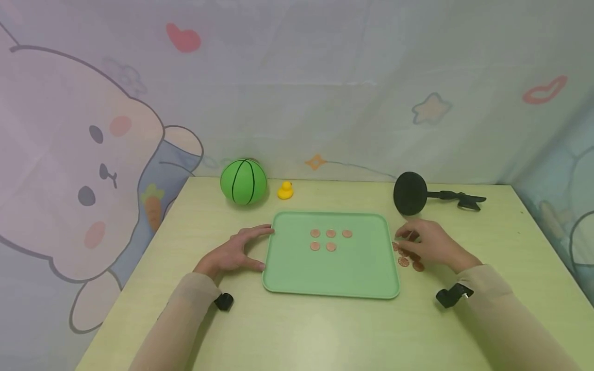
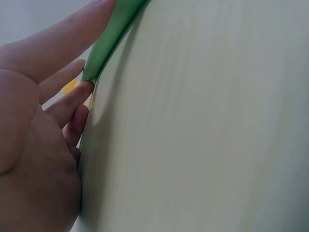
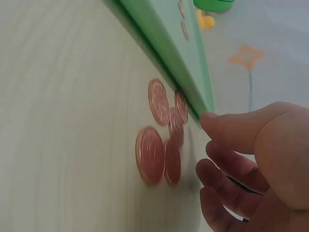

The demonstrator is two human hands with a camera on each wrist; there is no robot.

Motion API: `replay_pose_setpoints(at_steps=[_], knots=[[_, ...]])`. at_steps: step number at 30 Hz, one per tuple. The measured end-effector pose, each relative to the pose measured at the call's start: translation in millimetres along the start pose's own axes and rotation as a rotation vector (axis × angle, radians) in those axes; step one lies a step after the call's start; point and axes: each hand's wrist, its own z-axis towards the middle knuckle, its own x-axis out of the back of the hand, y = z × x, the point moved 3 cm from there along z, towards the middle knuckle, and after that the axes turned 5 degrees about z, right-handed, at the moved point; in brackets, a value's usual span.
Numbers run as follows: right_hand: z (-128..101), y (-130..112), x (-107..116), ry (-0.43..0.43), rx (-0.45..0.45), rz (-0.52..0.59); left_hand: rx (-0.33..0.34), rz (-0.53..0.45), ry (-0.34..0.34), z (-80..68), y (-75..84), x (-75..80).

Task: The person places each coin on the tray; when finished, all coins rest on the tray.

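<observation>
Green tray [image 1: 362, 273] at table [image 1: 301, 330] centre; five copper coins [image 1: 330, 239] on it, two rows, far half. Loose coins [image 1: 408, 260] on table just right of tray, some overlapping. Left hand [image 1: 234, 252]: fingers straight, spread, tips against tray's left rim, holding nothing. Right hand [image 1: 429, 242]: over loose coins, fingers loosely bent, apart; pinch on coin cannot tell. Green ball [image 1: 243, 181], yellow duck [image 1: 285, 190] behind tray. Black round-headed tool [image 1: 410, 193] far right.

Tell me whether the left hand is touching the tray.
Touching. The left wrist view shows the left hand's fingertips pressed against the tray's green edge, with no gap between them.
</observation>
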Motion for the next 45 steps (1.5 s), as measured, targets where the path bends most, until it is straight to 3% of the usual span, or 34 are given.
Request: replay_pose_setpoints(at_steps=[18,29,45], knots=[[-18,21,16,-0.107,0.004,-0.012,-0.011,0.002,0.004,0.4,-1.0,-0.3],[-19,27,15,-0.055,0.071,-0.027,0.002,-0.019,0.0,0.0,-1.0,-0.1],[-19,23,17,-0.043,0.091,-0.059,-0.001,-0.014,0.007,-0.8,0.0,-0.2]])
